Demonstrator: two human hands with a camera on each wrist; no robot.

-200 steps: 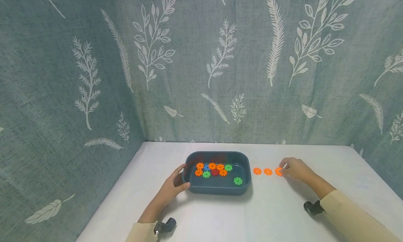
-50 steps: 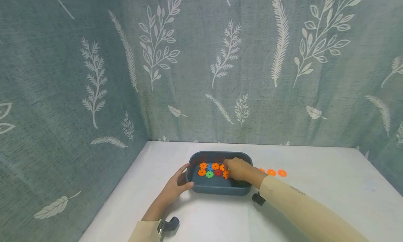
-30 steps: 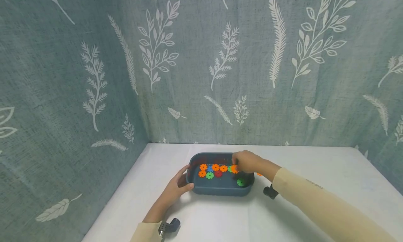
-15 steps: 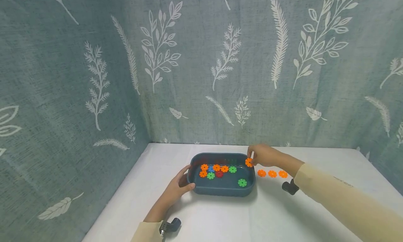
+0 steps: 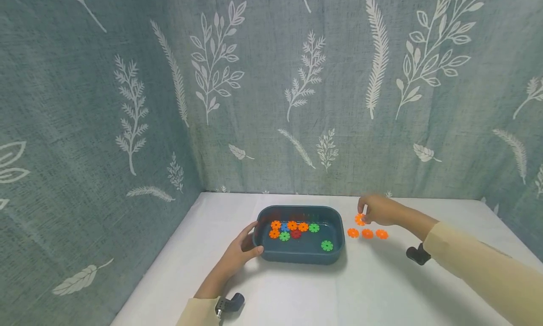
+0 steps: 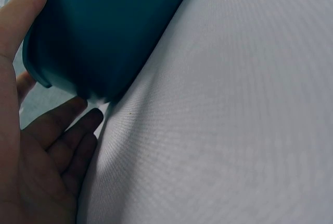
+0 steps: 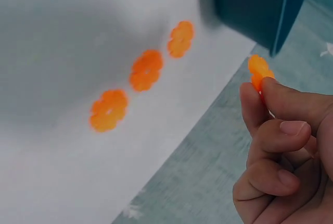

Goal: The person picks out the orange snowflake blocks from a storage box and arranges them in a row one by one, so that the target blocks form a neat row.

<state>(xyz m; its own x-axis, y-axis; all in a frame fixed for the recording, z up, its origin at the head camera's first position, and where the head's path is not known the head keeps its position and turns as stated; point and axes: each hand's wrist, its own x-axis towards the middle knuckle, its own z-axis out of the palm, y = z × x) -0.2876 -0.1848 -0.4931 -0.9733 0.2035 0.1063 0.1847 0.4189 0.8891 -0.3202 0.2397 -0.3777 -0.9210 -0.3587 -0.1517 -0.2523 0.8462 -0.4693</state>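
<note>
A dark teal plastic tub point(image 5: 297, 256) stands on the table with several flower-shaped discs inside, among them a blue one point(image 5: 285, 227), a red one point(image 5: 296, 234) and a green one point(image 5: 327, 246). My left hand point(image 5: 235, 256) holds the tub's left end, thumb at the front and forefinger farther back; its other fingers hang loosely below in the left wrist view. Between thumb and forefinger, my right hand point(image 5: 380, 210) pinches an orange flower-shaped disc point(image 7: 258, 69), raised over the table right of the tub. Below it, three orange discs point(image 5: 367, 233) lie in a row.
The table has a white cover point(image 5: 297, 297). Teal cloth with white leaf prints point(image 5: 263, 90) hangs behind it and along the left side. Each wrist wears a small dark camera, one seen near the left sleeve point(image 5: 197, 313).
My right hand has gone into the tub, pinched an orange disc, lifted it over the right rim and carried it rightward above the row. My left hand has stayed on the tub.
</note>
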